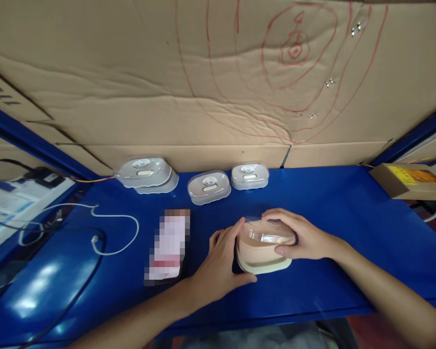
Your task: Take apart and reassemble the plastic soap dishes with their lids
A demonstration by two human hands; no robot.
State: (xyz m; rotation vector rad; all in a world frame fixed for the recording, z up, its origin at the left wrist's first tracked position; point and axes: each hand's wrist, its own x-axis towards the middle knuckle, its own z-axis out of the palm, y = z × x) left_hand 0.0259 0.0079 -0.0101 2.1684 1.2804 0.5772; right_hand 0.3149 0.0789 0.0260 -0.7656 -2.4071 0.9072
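A pale pink plastic box (256, 254) with a clear domed lid and a cream-coloured rim at its base is between my hands, low over the blue table. My right hand (307, 237) grips its right end, fingers over the far side of the lid and thumb on the near side. My left hand (223, 259) curves about the left end, with the index fingertip at the lid's far corner and the thumb by the near bottom rim. Part of the lid is hidden by my right fingers. To the left of my left hand lies a phone (169, 247) with a blurred-out screen.
Grey boxes with clear lids stand along the back: two stacked (145, 172), one in the middle (209, 187) and another box (250, 176) beside it. Cables (116, 252) lie at left. An open carton (403, 182) stands at right. A cardboard wall (131, 121) closes off the back.
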